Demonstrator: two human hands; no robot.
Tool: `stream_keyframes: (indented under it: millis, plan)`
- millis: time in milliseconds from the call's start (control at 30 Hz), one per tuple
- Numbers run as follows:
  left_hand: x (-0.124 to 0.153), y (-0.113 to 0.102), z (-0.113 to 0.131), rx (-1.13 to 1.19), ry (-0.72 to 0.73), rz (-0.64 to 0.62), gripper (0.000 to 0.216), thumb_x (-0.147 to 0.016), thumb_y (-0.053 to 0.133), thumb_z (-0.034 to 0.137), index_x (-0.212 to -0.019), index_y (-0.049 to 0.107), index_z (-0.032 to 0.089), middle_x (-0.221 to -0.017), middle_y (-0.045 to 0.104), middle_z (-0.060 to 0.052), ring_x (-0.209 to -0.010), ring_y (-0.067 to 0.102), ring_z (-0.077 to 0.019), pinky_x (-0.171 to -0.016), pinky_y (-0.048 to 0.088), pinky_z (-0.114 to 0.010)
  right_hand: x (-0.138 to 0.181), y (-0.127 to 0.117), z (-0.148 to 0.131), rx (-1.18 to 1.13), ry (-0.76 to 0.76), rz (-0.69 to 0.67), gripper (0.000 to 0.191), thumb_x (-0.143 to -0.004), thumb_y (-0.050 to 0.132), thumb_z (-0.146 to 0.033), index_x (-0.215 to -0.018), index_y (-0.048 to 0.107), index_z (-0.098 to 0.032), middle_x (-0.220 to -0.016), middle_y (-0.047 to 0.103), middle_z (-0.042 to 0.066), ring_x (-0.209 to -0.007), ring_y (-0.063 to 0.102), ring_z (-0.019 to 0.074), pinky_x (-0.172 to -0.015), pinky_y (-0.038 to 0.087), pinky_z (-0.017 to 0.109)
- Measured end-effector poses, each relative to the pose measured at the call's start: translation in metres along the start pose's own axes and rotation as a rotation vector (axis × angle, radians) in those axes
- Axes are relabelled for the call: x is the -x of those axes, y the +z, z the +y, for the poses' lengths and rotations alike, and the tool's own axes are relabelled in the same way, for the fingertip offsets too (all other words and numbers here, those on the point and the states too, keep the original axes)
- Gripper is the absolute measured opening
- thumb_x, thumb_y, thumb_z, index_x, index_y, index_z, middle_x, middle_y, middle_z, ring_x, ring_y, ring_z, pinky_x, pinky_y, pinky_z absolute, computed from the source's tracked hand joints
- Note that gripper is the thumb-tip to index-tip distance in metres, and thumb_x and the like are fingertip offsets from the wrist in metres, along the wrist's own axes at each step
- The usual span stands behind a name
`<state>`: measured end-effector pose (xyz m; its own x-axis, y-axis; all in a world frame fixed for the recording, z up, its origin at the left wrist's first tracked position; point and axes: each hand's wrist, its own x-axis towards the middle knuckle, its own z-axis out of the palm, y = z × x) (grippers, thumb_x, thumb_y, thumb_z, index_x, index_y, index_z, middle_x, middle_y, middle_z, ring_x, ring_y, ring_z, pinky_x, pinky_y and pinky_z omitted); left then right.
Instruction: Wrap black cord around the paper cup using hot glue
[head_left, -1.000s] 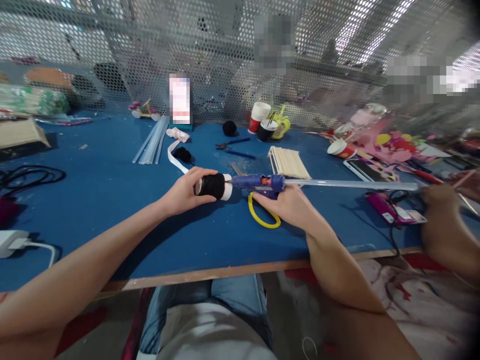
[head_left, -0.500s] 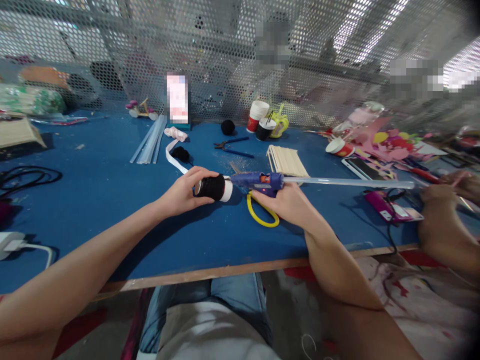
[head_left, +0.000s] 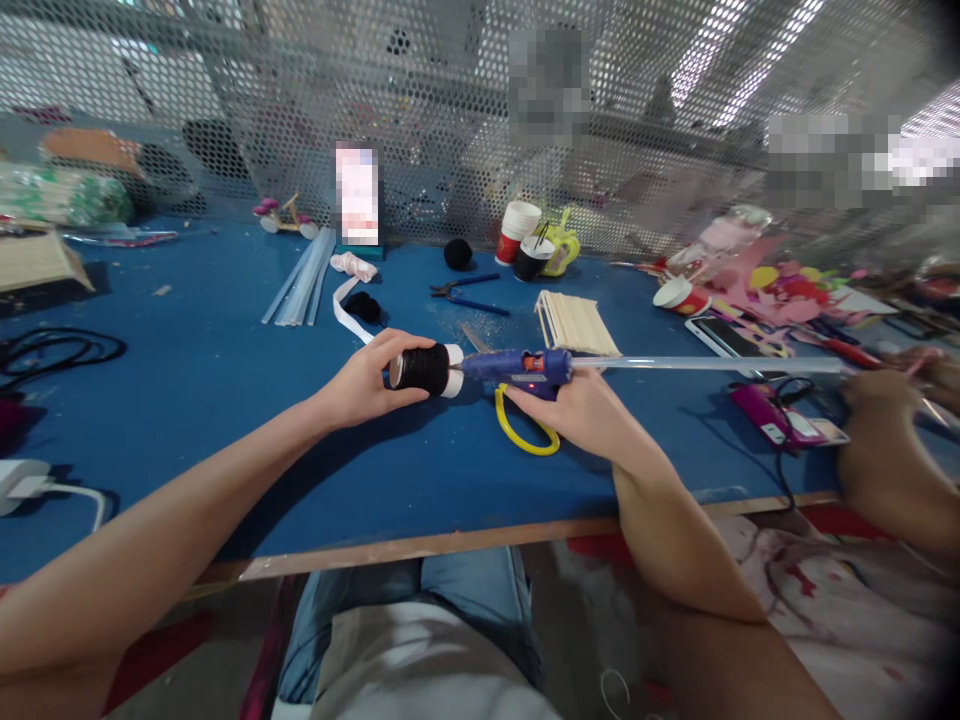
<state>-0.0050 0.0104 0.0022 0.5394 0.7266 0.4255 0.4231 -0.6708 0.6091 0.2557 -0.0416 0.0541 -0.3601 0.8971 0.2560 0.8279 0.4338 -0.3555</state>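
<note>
My left hand (head_left: 369,382) is closed around a paper cup (head_left: 424,370) lying on its side, its middle wrapped in black yarn and a white band showing at the right end. My right hand (head_left: 581,405) grips a blue glue gun (head_left: 517,366), from whose back a long clear glue stick (head_left: 712,364) sticks out to the right. The nozzle points left and meets the white end of the cup; whether it touches I cannot tell. Yellow-handled scissors (head_left: 534,447) lie on the table below the gun, their blades partly hidden by it.
Behind my hands on the blue table (head_left: 315,500) are pliers (head_left: 472,295), a black yarn ball (head_left: 457,254), glue sticks (head_left: 301,280), white ribbon (head_left: 346,310), paper cups (head_left: 517,232) and a wooden stick panel (head_left: 577,322). A co-worker's arm (head_left: 885,440) rests at the right, near a purple box (head_left: 776,412).
The glue gun has shifted slightly right, and the cup has turned a little in my left hand, its yarn-wrapped side now facing up more.
</note>
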Motion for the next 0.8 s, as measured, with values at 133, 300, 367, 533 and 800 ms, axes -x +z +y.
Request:
stream_keyframes:
  millis: [133, 300, 367, 533, 800]
  plan:
    - [-0.0006, -0.0017, 0.0016, 0.004, 0.073, -0.020, 0.048, -0.072, 0.064, 0.024, -0.118, 0.048, 0.020, -0.115, 0.050, -0.009, -0.107, 0.050, -0.0216, -0.094, 0.042, -0.039, -0.0009, -0.0019, -0.0018, -0.026, 0.042, 0.014, 0.018, -0.079, 0.054, -0.030, -0.076, 0.063, -0.016, -0.068, 0.064, 0.004, -0.063, 0.057, 0.0168, -0.062, 0.044, 0.030]
    - [-0.0005, -0.0020, 0.0025, -0.024, 0.114, -0.046, 0.047, -0.073, 0.062, 0.020, -0.117, 0.048, 0.021, -0.119, 0.048, -0.010, -0.111, 0.048, -0.0228, -0.098, 0.039, -0.040, -0.0010, -0.0013, -0.0001, -0.068, 0.020, 0.045, 0.016, -0.078, 0.054, -0.031, -0.078, 0.063, -0.017, -0.072, 0.065, 0.003, -0.066, 0.058, 0.0171, -0.064, 0.045, 0.030]
    - [-0.0004, -0.0018, 0.0029, -0.027, 0.123, -0.053, 0.046, -0.073, 0.061, 0.019, -0.117, 0.047, 0.022, -0.120, 0.047, -0.010, -0.112, 0.047, -0.0227, -0.097, 0.040, -0.040, -0.0010, -0.0004, 0.0019, -0.089, 0.022, 0.048, 0.017, -0.079, 0.053, -0.031, -0.078, 0.062, -0.017, -0.073, 0.065, 0.004, -0.066, 0.058, 0.0169, -0.063, 0.045, 0.030]
    - [-0.0001, -0.0017, 0.0045, -0.038, 0.139, -0.064, 0.045, -0.075, 0.059, 0.017, -0.118, 0.047, 0.022, -0.122, 0.045, -0.010, -0.114, 0.046, -0.0231, -0.096, 0.041, -0.040, -0.0027, 0.0013, 0.0060, -0.083, 0.034, 0.042, 0.019, -0.079, 0.053, -0.033, -0.071, 0.059, -0.017, -0.067, 0.063, 0.003, -0.062, 0.055, 0.0158, -0.062, 0.045, 0.030]
    - [0.0001, -0.0019, 0.0071, -0.043, 0.151, -0.072, 0.045, -0.075, 0.058, 0.018, -0.119, 0.046, 0.022, -0.125, 0.044, -0.010, -0.115, 0.046, -0.0235, -0.096, 0.041, -0.039, -0.0049, -0.0004, 0.0062, -0.066, 0.006, 0.054, 0.020, -0.080, 0.050, -0.032, -0.074, 0.061, -0.016, -0.067, 0.062, 0.004, -0.063, 0.057, 0.0162, -0.060, 0.044, 0.030]
